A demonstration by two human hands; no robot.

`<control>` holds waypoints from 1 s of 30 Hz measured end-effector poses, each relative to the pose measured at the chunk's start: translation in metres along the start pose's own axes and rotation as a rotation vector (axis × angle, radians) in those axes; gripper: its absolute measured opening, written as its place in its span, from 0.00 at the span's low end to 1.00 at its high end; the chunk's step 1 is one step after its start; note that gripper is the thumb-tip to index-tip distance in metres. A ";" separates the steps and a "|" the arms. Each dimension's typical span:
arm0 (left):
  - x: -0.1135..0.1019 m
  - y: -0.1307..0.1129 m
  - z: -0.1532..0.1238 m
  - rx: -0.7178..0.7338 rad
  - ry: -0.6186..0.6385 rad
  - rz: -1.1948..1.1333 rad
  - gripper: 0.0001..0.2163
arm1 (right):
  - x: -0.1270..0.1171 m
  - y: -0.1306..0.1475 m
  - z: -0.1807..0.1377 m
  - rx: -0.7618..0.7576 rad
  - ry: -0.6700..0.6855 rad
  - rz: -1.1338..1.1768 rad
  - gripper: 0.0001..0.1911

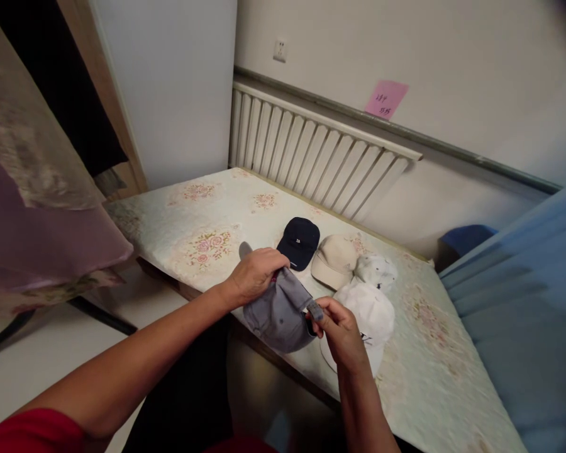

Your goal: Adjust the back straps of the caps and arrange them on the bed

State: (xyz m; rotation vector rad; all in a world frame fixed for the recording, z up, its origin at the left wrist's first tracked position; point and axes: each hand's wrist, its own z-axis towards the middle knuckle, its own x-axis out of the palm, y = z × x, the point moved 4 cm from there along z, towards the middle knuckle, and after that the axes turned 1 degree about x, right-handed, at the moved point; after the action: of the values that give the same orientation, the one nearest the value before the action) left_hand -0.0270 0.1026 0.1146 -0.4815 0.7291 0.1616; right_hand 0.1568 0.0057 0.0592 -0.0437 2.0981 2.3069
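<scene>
A grey baseball cap (280, 318) is held up in both hands above the near edge of the bed. My left hand (259, 274) is closed on its front part, near the brim. At the back of the cap, my right hand (337, 324) pinches the adjustment strap (315, 309) between thumb and fingers. Just beyond lie a navy cap (299, 242) and a beige cap (334, 261). Two white caps sit to the right: one farther back (376, 272), the other (370, 311) nearer and partly hidden behind my right hand.
The caps lie on a bed (236, 207) with a floral cover. Behind it runs a white radiator (306, 145) along the wall. A blue curtain (532, 314) hangs at the right; draped clothes (51, 138) stand at the left beside a pale cabinet (170, 88).
</scene>
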 end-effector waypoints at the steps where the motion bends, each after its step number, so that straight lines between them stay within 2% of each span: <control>1: 0.007 0.002 -0.004 0.001 -0.006 0.017 0.13 | 0.000 -0.003 -0.001 0.010 0.006 -0.023 0.08; 3: 0.026 0.010 -0.020 -0.063 0.029 0.028 0.13 | 0.003 -0.013 -0.003 0.053 0.026 -0.065 0.08; 7: 0.070 0.025 -0.060 -0.213 0.244 -0.052 0.13 | 0.016 -0.035 -0.009 0.128 0.066 -0.099 0.08; 10: 0.085 0.028 -0.081 -0.299 0.294 -0.035 0.12 | 0.027 -0.043 -0.014 0.168 0.112 -0.114 0.09; 14: 0.078 0.017 -0.094 -0.359 0.214 0.012 0.13 | 0.033 -0.046 -0.018 0.203 0.143 -0.132 0.08; 18: 0.058 -0.009 -0.103 -0.374 0.019 -0.009 0.14 | 0.036 -0.045 -0.020 0.211 0.144 -0.157 0.06; 21: 0.052 -0.030 -0.110 -0.452 -0.087 -0.111 0.09 | 0.039 -0.042 -0.021 0.201 0.137 -0.183 0.06; 23: 0.056 -0.040 -0.114 -0.532 -0.071 -0.247 0.05 | 0.042 -0.041 -0.022 0.196 0.139 -0.193 0.07; 27: 0.068 -0.046 -0.117 -0.736 -0.068 -0.427 0.05 | 0.043 -0.041 -0.024 0.178 0.139 -0.242 0.07; 30: 0.075 -0.046 -0.115 -0.789 -0.080 -0.520 0.07 | 0.042 -0.043 -0.025 0.160 0.122 -0.285 0.06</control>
State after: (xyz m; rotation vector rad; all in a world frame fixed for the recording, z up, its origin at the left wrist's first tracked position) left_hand -0.0263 0.0052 0.0065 -1.3897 0.4174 -0.0302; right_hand 0.1167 -0.0154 0.0130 -0.4585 2.1581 2.0156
